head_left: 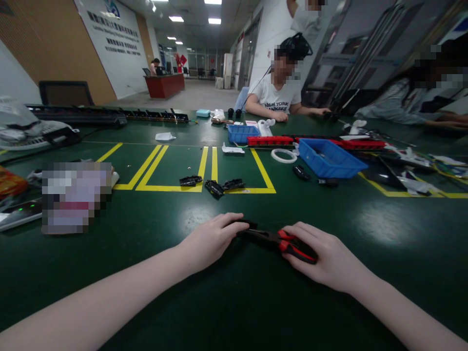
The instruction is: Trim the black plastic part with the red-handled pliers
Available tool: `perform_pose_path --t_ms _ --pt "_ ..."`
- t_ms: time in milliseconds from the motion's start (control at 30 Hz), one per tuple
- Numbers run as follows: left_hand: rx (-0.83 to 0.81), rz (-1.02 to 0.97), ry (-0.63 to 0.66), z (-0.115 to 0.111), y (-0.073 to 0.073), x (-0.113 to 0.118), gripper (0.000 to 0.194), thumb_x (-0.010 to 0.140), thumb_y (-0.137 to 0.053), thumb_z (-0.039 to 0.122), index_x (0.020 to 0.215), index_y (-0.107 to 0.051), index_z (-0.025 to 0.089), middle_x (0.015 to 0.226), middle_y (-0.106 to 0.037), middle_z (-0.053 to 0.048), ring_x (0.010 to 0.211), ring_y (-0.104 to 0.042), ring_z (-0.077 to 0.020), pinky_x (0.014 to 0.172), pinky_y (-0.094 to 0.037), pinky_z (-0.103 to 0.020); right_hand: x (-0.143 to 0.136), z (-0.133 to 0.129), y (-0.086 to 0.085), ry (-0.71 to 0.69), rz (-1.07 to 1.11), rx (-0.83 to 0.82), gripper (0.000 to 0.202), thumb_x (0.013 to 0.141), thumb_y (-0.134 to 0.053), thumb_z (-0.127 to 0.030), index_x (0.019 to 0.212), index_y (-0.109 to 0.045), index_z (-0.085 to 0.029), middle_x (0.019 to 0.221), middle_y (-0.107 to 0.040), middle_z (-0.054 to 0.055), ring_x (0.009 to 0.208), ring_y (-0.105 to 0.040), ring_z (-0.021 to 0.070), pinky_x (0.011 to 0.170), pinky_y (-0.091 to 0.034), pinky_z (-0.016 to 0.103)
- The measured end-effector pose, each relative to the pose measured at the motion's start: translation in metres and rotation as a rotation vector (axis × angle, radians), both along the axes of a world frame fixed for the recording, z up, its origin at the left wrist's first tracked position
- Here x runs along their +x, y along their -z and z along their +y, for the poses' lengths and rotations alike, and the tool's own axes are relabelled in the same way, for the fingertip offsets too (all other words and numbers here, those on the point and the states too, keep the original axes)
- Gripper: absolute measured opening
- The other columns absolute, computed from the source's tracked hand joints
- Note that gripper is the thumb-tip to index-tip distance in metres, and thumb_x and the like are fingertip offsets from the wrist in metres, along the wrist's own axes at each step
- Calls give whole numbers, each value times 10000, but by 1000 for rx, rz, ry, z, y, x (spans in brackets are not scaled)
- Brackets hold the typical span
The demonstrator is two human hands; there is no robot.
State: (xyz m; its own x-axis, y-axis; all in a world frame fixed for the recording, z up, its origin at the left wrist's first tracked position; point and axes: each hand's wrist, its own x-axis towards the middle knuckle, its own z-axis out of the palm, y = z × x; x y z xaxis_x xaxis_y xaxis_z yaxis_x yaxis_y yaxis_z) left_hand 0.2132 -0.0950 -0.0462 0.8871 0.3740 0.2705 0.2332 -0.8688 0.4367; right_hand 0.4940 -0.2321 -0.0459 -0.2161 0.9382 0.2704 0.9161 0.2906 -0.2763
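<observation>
My right hand (pixel 321 251) is wrapped round the red and black handles of long-nose pliers (pixel 268 237). The plier jaws point left and meet a small black part (pixel 251 224) at my left fingertips. My left hand (pixel 214 239) is closed on that part, which is mostly hidden by the fingers and the jaws. Just beyond my hands, several black plastic parts lie on the green table: one part (pixel 190 181) at the left, another (pixel 214 188) in the middle and a third (pixel 234 184) beside it.
Behind on the right stands a blue bin (pixel 325 163), with a tape roll (pixel 284 156) beside it. A smaller blue basket (pixel 243 133) and red strips (pixel 270 141) lie farther back. A wrapped package (pixel 76 197) sits at left. Across the table sits a person (pixel 278 92).
</observation>
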Motion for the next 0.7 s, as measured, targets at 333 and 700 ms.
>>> perform_pose_path --t_ms 333,700 --pt "14 9 13 0 -2 0 425 962 -520 38 1344 -568 218 1506 -503 -113 1323 -574 -277 1043 -564 -491 -1 -2 -4 -1 6 14 361 895 -613 -389 1222 -616 -236 1086 -707 89 885 -706 217 729 -606 344" --pt "65 7 24 2 2 -1 462 974 -511 67 1405 -541 231 1472 -541 -118 1309 -583 -269 1040 -563 -485 -4 -3 -2 -1 48 112 366 897 -621 -364 1232 -616 -218 1115 -719 108 950 -706 242 792 -611 383"
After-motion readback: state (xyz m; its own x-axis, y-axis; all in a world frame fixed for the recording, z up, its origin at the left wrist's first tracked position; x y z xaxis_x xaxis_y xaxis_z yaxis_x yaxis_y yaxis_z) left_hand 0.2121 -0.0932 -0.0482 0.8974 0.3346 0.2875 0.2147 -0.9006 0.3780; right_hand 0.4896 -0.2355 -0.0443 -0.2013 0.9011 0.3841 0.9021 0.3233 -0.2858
